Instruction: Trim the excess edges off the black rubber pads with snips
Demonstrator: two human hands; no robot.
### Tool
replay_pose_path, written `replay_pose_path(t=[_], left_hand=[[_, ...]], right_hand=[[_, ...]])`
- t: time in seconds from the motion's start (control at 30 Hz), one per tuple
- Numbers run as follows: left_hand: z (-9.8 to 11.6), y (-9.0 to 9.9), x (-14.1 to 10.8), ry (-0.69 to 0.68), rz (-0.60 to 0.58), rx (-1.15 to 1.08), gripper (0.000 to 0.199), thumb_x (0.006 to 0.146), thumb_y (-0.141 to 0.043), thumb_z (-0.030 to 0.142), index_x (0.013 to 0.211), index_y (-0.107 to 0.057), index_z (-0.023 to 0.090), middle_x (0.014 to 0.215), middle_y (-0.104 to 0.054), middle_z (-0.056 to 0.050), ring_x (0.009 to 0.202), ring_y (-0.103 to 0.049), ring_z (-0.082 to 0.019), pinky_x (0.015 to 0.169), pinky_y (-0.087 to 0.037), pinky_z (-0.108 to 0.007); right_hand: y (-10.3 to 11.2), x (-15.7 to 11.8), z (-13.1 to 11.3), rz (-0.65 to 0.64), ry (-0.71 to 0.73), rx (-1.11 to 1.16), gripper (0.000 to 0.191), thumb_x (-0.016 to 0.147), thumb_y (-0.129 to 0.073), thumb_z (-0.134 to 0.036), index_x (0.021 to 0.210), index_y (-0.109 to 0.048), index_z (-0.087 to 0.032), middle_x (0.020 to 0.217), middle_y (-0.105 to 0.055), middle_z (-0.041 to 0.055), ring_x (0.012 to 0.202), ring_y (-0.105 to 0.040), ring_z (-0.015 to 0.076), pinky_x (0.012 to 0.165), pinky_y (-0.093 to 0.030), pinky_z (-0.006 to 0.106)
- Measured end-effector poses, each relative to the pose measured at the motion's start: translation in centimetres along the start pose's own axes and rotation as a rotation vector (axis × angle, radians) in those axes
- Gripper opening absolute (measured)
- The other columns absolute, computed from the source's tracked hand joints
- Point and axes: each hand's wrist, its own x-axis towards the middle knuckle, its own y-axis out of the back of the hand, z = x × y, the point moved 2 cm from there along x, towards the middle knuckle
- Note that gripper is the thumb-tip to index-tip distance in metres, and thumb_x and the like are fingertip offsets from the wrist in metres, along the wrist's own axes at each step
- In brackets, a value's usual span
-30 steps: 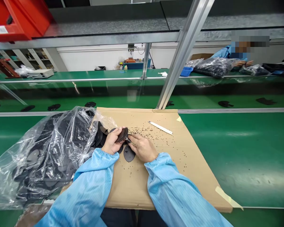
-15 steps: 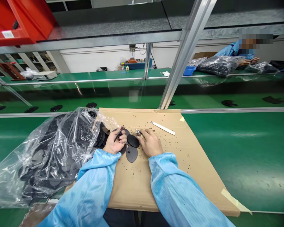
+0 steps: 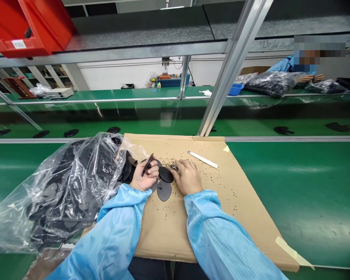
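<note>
My left hand [image 3: 146, 175] is closed on a thin black oval disc [image 3: 147, 165], tilted nearly edge-on. To its right, my right hand [image 3: 188, 177] is closed on a small silver clipper [image 3: 174, 167], mostly hidden by the fingers. Between and below the hands, a few more black oval pieces lie overlapping, among them a dark disc [image 3: 166, 175] and a greyer disc with a small knob [image 3: 164, 190]. Tiny black scraps [image 3: 165, 161] are strewn around them on the brown cardboard sheet [image 3: 169, 237]. A white slim-handled knife [image 3: 203, 160] rests beyond my right hand.
A clear plastic bag [image 3: 78, 186] full of black discs slumps at the left, some spilling toward the cardboard. Behind the cardboard, a green belt [image 3: 160, 124] carries spaced black pieces. A slanted metal post [image 3: 221, 85] and a red bin [image 3: 43, 31] stand nearby. Another person [image 3: 282, 64] works at the back right.
My left hand has turned the disc, so more of its face shows. My right hand has shifted slightly, still holding the clipper. The whole view has moved a little.
</note>
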Motion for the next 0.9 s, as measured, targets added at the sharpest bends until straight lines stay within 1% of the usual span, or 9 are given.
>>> replay_pose_path(t=[0.07, 0.17, 0.27, 0.4, 0.53, 0.67, 0.77, 0.83, 0.9], left_hand=[[0.0, 0.0, 0.2, -0.025, 0.063, -0.039, 0.03, 0.097, -0.03, 0.014, 0.086, -0.057, 0.009, 0.067, -0.043, 0.0, 0.045, -0.038, -0.003, 0.038, -0.029, -0.013], [0.0, 0.1, 0.6, -0.051, 0.147, -0.057, 0.03, 0.098, -0.03, 0.013, 0.084, -0.057, 0.009, 0.068, -0.045, 0.0, 0.048, -0.042, -0.004, 0.04, -0.033, -0.012], [-0.1, 0.0, 0.7, -0.063, 0.197, -0.047, 0.031, 0.098, -0.032, 0.014, 0.082, -0.057, 0.01, 0.067, -0.047, -0.001, 0.049, -0.044, -0.003, 0.041, -0.036, -0.012], [-0.2, 0.1, 1.0, -0.083, 0.264, -0.003, 0.027, 0.098, -0.039, 0.018, 0.08, -0.058, 0.01, 0.07, -0.055, -0.003, 0.052, -0.05, -0.004, 0.043, -0.04, -0.011], [-0.3, 0.3, 1.2, -0.19, 0.285, 0.082, 0.014, 0.091, -0.05, 0.007, 0.086, -0.062, 0.011, 0.082, -0.066, -0.006, 0.069, -0.063, -0.009, 0.06, -0.054, -0.018], [-0.5, 0.4, 1.2, -0.276, 0.274, 0.17, 0.02, 0.083, -0.055, -0.004, 0.091, -0.062, 0.014, 0.081, -0.069, -0.002, 0.078, -0.067, -0.011, 0.073, -0.057, -0.024], [-0.8, 0.2, 1.1, -0.318, 0.25, 0.249, 0.022, 0.075, -0.067, 0.0, 0.09, -0.062, 0.015, 0.078, -0.069, -0.001, 0.076, -0.066, -0.012, 0.074, -0.056, -0.028], [-0.8, 0.0, 1.0, -0.412, 0.211, 0.338, 0.024, 0.069, -0.077, 0.007, 0.087, -0.064, 0.014, 0.08, -0.07, -0.001, 0.076, -0.065, -0.012, 0.074, -0.054, -0.026], [-0.8, -0.4, 0.8, -0.537, 0.188, 0.441, 0.028, 0.064, -0.083, 0.015, 0.086, -0.066, 0.013, 0.08, -0.07, -0.002, 0.074, -0.064, -0.01, 0.071, -0.051, -0.022]], right_hand=[[-0.4, -0.1, -0.6, -0.014, 0.118, 0.061, 0.025, 0.089, -0.062, -0.028, 0.113, -0.065, -0.019, 0.113, -0.066, 0.0086, 0.106, -0.056, 0.0263, 0.097, -0.04, 0.041], [-1.1, -0.3, -1.6, -0.116, 0.276, 0.119, 0.034, 0.09, -0.062, -0.028, 0.121, -0.061, -0.017, 0.117, -0.065, 0.0094, 0.108, -0.055, 0.0255, 0.098, -0.042, 0.041], [-1.4, -0.3, -2.3, -0.173, 0.319, 0.097, 0.042, 0.087, -0.065, -0.029, 0.126, -0.059, -0.015, 0.124, -0.061, 0.0126, 0.113, -0.055, 0.0273, 0.1, -0.042, 0.044], [-1.4, -0.3, -2.3, -0.174, 0.313, 0.091, 0.03, 0.092, -0.055, -0.024, 0.12, -0.063, -0.015, 0.119, -0.065, 0.0128, 0.106, -0.059, 0.0267, 0.096, -0.046, 0.044], [-1.2, -0.1, -0.9, 0.017, 0.146, 0.224, 0.035, 0.095, -0.038, -0.017, 0.116, -0.066, -0.017, 0.107, -0.07, 0.0119, 0.097, -0.064, 0.0232, 0.09, -0.05, 0.039], [-1.1, 0.2, 0.9, 0.273, -0.127, 0.597, 0.032, 0.093, -0.044, -0.032, 0.105, -0.071, -0.018, 0.104, -0.071, 0.01, 0.098, -0.064, 0.0234, 0.09, -0.051, 0.039], [-1.6, 0.5, 1.7, 0.293, -0.347, 0.965, 0.042, 0.086, -0.055, -0.045, 0.113, -0.067, -0.016, 0.095, -0.071, 0.0088, 0.085, -0.066, 0.0218, 0.079, -0.055, 0.038], [-1.9, 0.7, 1.8, 0.274, -0.469, 1.172, 0.055, 0.079, -0.062, -0.05, 0.122, -0.062, -0.015, 0.09, -0.07, 0.0072, 0.076, -0.065, 0.0193, 0.069, -0.056, 0.034], [-2.0, 0.8, 1.8, 0.279, -0.52, 1.319, 0.062, 0.072, -0.07, -0.051, 0.122, -0.062, -0.015, 0.096, -0.07, 0.0079, 0.081, -0.065, 0.0188, 0.071, -0.056, 0.033]])
